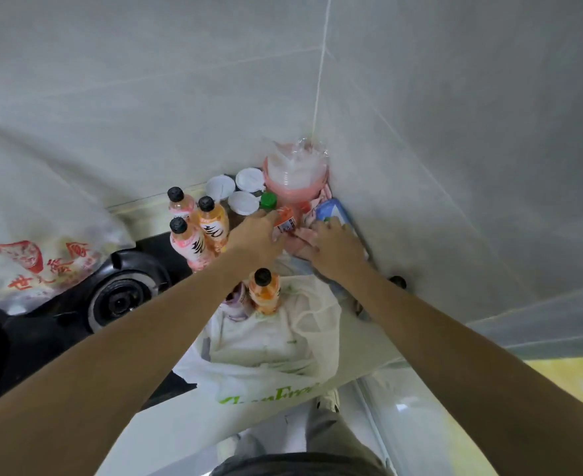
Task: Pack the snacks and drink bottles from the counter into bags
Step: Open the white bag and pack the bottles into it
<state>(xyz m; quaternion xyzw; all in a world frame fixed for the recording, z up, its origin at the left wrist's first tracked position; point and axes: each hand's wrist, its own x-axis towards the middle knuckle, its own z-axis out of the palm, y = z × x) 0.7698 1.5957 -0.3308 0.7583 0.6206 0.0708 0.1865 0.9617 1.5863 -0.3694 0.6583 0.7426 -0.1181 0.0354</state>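
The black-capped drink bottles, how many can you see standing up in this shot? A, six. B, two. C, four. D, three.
C: three black-capped bottles stand grouped left of the left hand, and a fourth black-capped bottle stands nearer the camera at the white bag, making four.

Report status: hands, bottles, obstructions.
Left hand grips orange bottle. Right hand on pink packet. White plastic bag open; three black-capped bottles alongside.
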